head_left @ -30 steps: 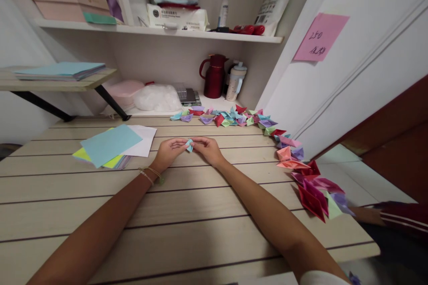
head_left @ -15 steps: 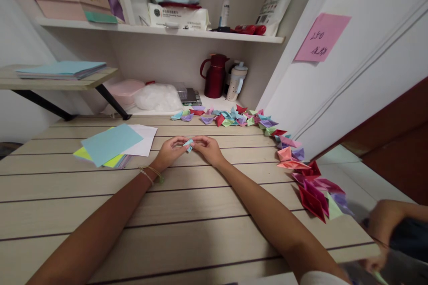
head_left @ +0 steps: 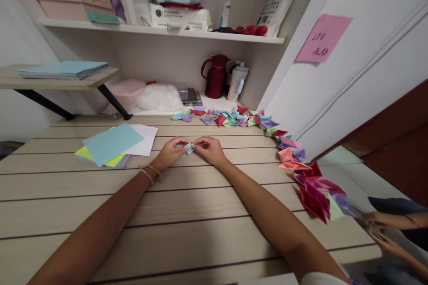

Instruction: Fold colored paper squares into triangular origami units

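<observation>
Both my hands meet at the middle of the wooden table [head_left: 187, 213]. My left hand [head_left: 171, 152] and my right hand [head_left: 209, 149] each pinch one end of a small light-blue folded paper piece [head_left: 189, 146], held just above the tabletop. A thin bracelet circles my left wrist. To the left of my hands lies a stack of coloured paper sheets [head_left: 112, 144], with a light-blue sheet on top and a white one beside it.
Several folded paper shapes [head_left: 294, 156] in red, pink, purple, green and blue curve along the table's back and right edges. A red jug [head_left: 216, 75] and a white cup [head_left: 236, 81] stand at the back. Another person's hands [head_left: 384, 227] are at the lower right.
My hands have drawn slightly closer around the paper piece. The other person's hands at the lower right have shifted position beside the table edge.
</observation>
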